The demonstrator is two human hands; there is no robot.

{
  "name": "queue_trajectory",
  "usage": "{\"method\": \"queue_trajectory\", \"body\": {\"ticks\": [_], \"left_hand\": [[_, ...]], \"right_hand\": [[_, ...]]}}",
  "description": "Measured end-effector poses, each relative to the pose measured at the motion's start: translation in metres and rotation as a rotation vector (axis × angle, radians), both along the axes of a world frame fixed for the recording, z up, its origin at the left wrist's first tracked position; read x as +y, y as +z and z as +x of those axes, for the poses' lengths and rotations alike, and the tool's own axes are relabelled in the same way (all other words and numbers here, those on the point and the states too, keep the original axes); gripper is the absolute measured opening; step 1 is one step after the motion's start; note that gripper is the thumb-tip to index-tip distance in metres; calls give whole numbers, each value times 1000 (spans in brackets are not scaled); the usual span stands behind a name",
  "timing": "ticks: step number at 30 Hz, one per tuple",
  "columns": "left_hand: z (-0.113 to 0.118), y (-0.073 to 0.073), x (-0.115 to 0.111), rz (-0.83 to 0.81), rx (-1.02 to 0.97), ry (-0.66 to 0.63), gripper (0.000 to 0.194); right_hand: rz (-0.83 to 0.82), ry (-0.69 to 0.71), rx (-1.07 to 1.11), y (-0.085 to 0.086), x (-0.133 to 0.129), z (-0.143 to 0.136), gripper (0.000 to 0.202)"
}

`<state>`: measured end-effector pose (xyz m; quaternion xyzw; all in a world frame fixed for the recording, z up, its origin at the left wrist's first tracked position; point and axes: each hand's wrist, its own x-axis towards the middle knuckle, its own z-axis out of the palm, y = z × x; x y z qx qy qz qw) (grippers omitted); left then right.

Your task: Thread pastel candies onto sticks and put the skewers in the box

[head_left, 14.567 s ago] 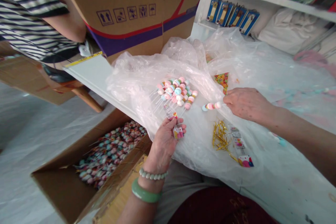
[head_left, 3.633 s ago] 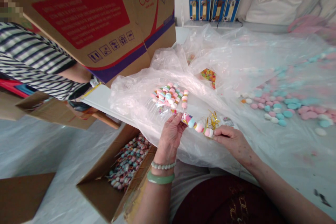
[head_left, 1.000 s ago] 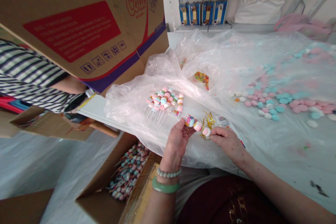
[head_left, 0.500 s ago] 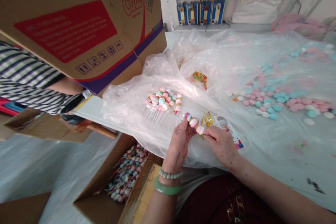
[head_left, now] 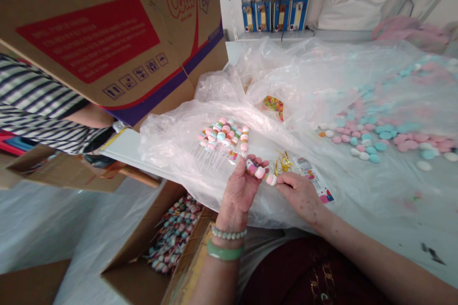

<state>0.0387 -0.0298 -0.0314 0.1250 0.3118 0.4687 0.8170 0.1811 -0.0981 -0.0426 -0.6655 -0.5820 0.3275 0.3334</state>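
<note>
A candy skewer (head_left: 260, 172), with pink, white and purple pieces in a row inside what looks like a clear wrapper, lies across the fingers of my left hand (head_left: 238, 190). The left palm faces up, its thumb near the skewer's far-left end. My right hand (head_left: 300, 196) pinches the other end, just past the last white piece; its fingertips hide what is in the pinch. Gold twist ties (head_left: 285, 162) lie just beyond my right hand. Printed clear bags (head_left: 310, 176) are to its right. Several finished-looking candy skewers (head_left: 222, 134) on white sticks are piled beyond my left hand.
Clear plastic sheeting (head_left: 179, 138) covers the table. Loose pink, blue and white candies (head_left: 375, 140) spread at right. A large cardboard carton (head_left: 118, 33) stands at left, beside a person in a striped top (head_left: 39, 95). Below the edge, an open box (head_left: 132, 279) holds many skewers.
My left hand has rolled palm-up, its fingers now showing under and behind the skewer. The skewer's left end has dropped slightly. My right hand keeps its pinch, nearly in place.
</note>
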Motion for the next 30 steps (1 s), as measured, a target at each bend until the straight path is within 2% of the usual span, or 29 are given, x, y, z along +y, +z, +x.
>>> {"method": "queue_trajectory", "body": {"ticks": [3,6,10,12,13,15,19,25,28,30], "left_hand": [[13,0,-5,-16,18,25,27],[19,0,-9,15,54,15,29],[10,-5,-6,59,142,-80,20],[2,-6,-3,45,158,-82,18],[-2,-6,-1,43,139,-70,24],[-8,-3,0,57,56,-61,35],[-10,6,-1,61,-80,-84,26],[3,5,-3,-16,-52,7,26],[9,3,-5,-42,-57,40,29],[10,2,-5,-46,-59,49,30]], "right_hand": [[21,-11,58,3,1,-4,19],[-119,-24,345,5,3,-4,16],[-336,-17,772,5,2,1,15],[-360,-13,815,5,1,2,15],[-356,-14,803,4,1,2,14],[-318,-14,721,3,1,2,14],[-100,-5,338,-2,2,2,15],[274,92,-325,1,-10,-1,27],[364,147,-456,3,-15,-5,28],[354,150,-403,3,-14,-7,27]]}}
